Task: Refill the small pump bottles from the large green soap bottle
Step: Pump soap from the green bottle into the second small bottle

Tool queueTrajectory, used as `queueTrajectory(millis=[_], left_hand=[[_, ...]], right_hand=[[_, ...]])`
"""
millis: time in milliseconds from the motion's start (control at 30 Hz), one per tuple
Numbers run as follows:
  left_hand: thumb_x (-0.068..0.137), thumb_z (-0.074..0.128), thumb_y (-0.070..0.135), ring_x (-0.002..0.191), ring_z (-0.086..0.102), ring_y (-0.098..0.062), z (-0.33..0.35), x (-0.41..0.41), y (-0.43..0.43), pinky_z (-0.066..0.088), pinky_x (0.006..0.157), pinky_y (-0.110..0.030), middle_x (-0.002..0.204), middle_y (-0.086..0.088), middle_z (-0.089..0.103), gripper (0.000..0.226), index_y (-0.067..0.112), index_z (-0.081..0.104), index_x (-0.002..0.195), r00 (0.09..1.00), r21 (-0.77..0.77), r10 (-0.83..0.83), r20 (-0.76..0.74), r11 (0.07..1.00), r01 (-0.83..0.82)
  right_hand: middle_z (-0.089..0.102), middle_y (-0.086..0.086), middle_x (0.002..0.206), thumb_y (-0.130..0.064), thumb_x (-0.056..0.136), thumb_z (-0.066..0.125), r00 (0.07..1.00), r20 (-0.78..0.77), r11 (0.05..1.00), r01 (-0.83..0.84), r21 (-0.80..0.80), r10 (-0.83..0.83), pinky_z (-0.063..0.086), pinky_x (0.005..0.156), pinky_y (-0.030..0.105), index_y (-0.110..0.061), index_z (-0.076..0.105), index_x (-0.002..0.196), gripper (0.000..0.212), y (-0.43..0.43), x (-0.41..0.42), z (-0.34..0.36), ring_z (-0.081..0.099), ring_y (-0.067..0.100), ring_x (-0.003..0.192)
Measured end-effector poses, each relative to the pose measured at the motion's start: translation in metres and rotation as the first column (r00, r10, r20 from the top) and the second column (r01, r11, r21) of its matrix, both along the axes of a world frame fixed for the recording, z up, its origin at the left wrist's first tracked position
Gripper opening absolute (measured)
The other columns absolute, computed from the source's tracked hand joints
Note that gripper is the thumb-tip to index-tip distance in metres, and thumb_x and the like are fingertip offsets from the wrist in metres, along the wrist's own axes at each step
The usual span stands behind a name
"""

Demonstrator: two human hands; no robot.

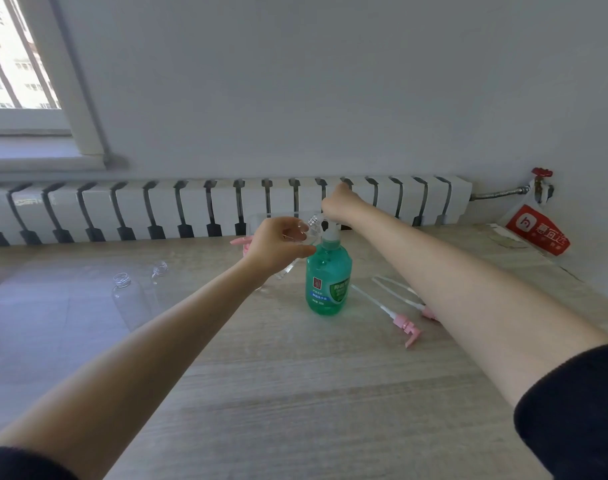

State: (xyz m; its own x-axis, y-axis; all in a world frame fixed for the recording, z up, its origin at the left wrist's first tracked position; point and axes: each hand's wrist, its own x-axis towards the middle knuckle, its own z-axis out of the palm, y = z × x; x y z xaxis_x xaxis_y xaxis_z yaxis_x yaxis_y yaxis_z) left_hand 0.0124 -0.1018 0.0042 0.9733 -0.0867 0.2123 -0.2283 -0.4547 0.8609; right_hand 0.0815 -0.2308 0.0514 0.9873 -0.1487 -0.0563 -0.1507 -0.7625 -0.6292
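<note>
The large green soap bottle [328, 278] stands upright on the wooden table [295, 393]. My right hand [339, 204] rests on top of its white pump head [331, 232], fingers bent down over it. My left hand [280, 244] holds a small clear bottle [304, 237] tilted, its threaded neck close to the pump's spout. Two more empty clear bottles [127, 299] [158, 271] stand at the left without caps. Pink pump tops with long tubes [404, 323] lie on the table right of the green bottle, one partly hidden under my right forearm.
A white radiator [226, 209] runs along the wall behind the table. Another pink pump top [241, 242] lies behind my left hand. A red and white packet [538, 230] leans at the far right by a red valve [541, 174]. A window [15, 64] is at the upper left.
</note>
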Motion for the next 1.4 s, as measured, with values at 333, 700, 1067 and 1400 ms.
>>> queueTrajectory(millis=[333, 700, 1067, 1400], left_hand=[[0.074, 0.078, 0.009, 0.095, 0.063, -0.019, 0.000, 0.001, 0.001, 0.053, 0.092, -0.035, 0.098, -0.004, 0.066, 0.040, 0.006, 0.065, 0.111, 1.000, 0.004, 0.003, 0.002, 1.000, -0.003], [0.073, 0.078, 0.010, 0.091, 0.063, -0.013, -0.011, 0.001, 0.002, 0.053, 0.088, -0.030, 0.097, -0.001, 0.067, 0.042, 0.007, 0.065, 0.112, 1.000, 0.009, 0.009, -0.002, 1.000, -0.009], [0.073, 0.078, 0.010, 0.092, 0.064, -0.015, -0.009, 0.002, 0.002, 0.054, 0.088, -0.031, 0.097, -0.002, 0.067, 0.041, 0.009, 0.065, 0.112, 1.000, 0.007, 0.001, -0.005, 1.000, -0.001], [0.074, 0.077, 0.010, 0.090, 0.063, -0.016, -0.002, -0.001, 0.001, 0.054, 0.090, -0.036, 0.094, 0.000, 0.066, 0.037, 0.008, 0.065, 0.110, 1.000, -0.005, -0.004, -0.015, 1.000, 0.004]], right_hand=[[0.036, 0.016, 0.095, -0.006, 0.095, 0.040, 0.999, -0.049, 1.000, -0.012, -0.008, 0.011, 0.028, 0.050, 0.024, 0.004, 0.023, 0.139, 0.049, 0.005, 0.002, -0.006, 0.040, 0.022, 0.082], [0.037, 0.023, 0.139, -0.012, 0.097, 0.036, 0.999, -0.030, 1.000, -0.030, -0.002, 0.030, 0.039, 0.103, 0.042, -0.001, 0.022, 0.142, 0.048, 0.003, 0.002, -0.018, 0.042, 0.033, 0.124], [0.033, 0.023, 0.143, -0.012, 0.097, 0.035, 0.999, -0.042, 1.000, -0.016, -0.003, 0.016, 0.037, 0.101, 0.039, -0.003, 0.019, 0.145, 0.051, 0.003, -0.002, -0.015, 0.041, 0.034, 0.126], [0.050, 0.018, 0.111, -0.007, 0.096, 0.035, 0.999, 0.000, 0.999, -0.033, 0.017, 0.033, 0.038, 0.070, 0.030, 0.005, 0.025, 0.141, 0.048, 0.000, -0.004, -0.002, 0.041, 0.026, 0.095]])
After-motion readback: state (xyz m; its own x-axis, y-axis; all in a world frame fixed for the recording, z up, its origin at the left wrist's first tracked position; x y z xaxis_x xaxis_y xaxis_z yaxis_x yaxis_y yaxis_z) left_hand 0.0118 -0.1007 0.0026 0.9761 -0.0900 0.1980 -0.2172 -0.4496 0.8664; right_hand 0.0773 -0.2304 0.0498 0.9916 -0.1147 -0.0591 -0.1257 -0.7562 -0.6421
